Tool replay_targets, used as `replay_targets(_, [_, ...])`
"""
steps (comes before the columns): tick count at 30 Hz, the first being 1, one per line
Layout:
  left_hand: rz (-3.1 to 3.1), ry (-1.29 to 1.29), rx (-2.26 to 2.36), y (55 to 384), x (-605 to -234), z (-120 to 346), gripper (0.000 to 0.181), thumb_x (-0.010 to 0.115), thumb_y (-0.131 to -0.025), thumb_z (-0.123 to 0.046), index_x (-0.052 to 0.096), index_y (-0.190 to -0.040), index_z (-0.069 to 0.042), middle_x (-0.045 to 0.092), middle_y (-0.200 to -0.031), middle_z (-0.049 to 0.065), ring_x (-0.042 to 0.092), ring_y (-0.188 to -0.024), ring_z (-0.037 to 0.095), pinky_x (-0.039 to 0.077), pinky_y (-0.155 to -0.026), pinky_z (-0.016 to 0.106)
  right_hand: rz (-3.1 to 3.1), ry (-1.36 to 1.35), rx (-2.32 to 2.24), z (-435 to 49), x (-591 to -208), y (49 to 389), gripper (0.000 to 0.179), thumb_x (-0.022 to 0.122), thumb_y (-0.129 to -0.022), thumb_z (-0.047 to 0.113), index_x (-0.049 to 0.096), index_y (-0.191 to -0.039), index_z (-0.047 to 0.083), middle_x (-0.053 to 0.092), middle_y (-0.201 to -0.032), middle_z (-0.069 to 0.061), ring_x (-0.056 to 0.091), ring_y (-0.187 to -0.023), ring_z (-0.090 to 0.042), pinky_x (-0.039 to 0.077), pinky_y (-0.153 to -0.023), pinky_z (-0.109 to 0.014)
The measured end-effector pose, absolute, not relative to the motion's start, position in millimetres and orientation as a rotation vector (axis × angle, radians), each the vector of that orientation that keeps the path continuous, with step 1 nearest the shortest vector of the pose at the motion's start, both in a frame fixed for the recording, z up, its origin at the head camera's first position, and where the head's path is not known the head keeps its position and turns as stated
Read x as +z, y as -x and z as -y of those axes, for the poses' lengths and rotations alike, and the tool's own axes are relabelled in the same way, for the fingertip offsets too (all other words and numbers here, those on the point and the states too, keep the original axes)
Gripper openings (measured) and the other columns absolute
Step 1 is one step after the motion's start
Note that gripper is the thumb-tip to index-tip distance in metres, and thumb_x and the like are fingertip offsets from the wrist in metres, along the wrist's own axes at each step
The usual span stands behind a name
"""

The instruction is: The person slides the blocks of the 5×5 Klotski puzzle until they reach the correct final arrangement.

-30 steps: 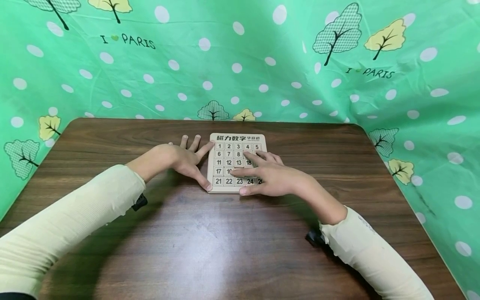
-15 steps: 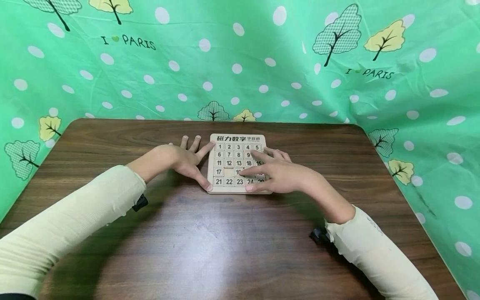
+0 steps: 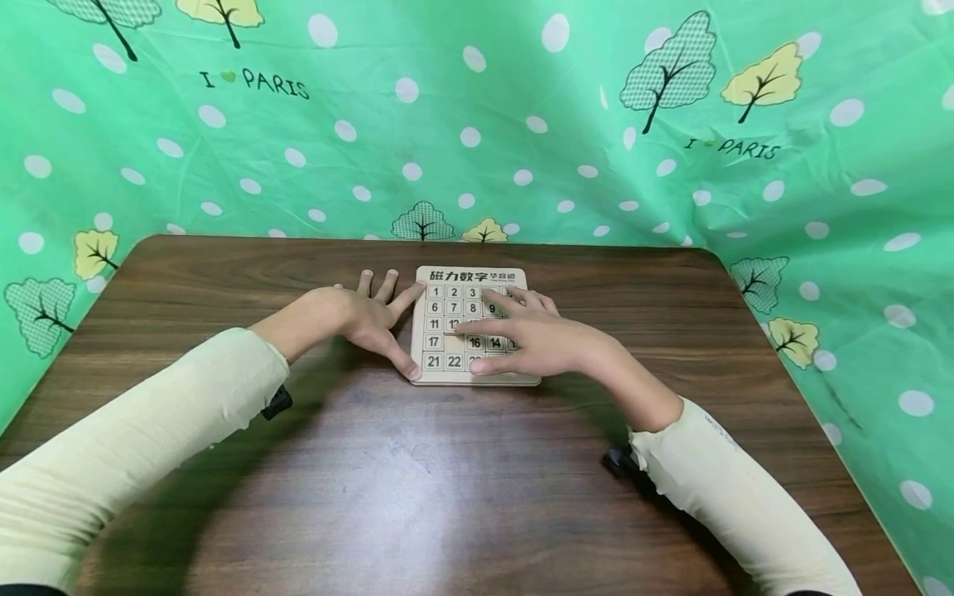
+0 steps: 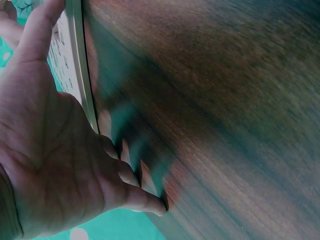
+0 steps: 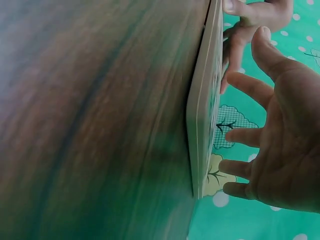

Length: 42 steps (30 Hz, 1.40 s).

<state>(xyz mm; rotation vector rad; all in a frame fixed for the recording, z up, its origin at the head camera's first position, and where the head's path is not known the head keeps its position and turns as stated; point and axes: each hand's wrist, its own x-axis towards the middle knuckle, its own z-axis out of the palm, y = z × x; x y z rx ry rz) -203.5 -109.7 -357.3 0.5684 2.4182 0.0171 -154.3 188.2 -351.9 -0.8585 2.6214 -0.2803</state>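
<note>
The left hand [image 3: 361, 321] has its fingers spread, index finger and thumb at the left edge of the number board [image 3: 477, 276], which lies on the tabletop [image 3: 373, 497] between the hands. Tile 17 [image 3: 434, 342], a slot and tile 16 [image 3: 474, 343] lie near the right index fingertip. The right hand [image 3: 547, 341], fingers spread, extends over the board; fingertip contact cannot be determined.

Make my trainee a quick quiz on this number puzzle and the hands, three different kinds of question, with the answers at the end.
1. True or false: on the number sliding puzzle, an empty slot lies between tile 17 and tile 16.
2. Which hand touches the number sliding puzzle's left side?
3. Fill in: directly below tile 17 sits tile ___.

Key: 1. True. 2. The left hand. 3. 21.
</note>
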Motion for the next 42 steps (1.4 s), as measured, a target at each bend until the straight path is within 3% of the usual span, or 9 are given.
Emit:
replay_targets(18, [-2.417,-0.571,0.023,203,-354,110,0.155,0.075,-0.076,-0.098,-0.021,-0.180,-0.033,-0.023,-0.186,0.026,-0.017,-0.171,0.061,0.002,-0.129,0.091,-2.579,0.860,-0.257,-185,-349,141,0.063,0.066,-0.105,0.070,0.058,-0.163,0.048,0.011,-0.192,-0.009,0.003,-0.177,-0.051,0.007,-0.137,-0.081])
replay_targets(25, [-2.417,-0.573,0.025,203,-356,110,0.154,0.075,-0.078,-0.097,-0.023,-0.179,-0.034,-0.025,-0.186,0.025,-0.019,-0.171,0.060,0.001,-0.129,0.091,-2.686,0.810,-0.249,-197,-351,144,0.070,0.070,-0.103,0.068,0.054,-0.167,0.045,0.011,-0.191,-0.016,0.005,-0.175,-0.057,0.008,-0.136,-0.083])
replay_targets(42, [-2.426,-0.576,0.014,207,-361,111,0.154,0.075,-0.078,-0.096,-0.023,-0.179,-0.034,-0.024,-0.185,0.027,-0.018,-0.170,0.061,0.004,-0.128,0.093,-2.655,0.761,-0.230,-189,-354,150,0.071,0.067,-0.104,0.072,0.053,-0.168,0.045,0.011,-0.191,-0.017,0.004,-0.175,-0.057,0.009,-0.136,-0.082])
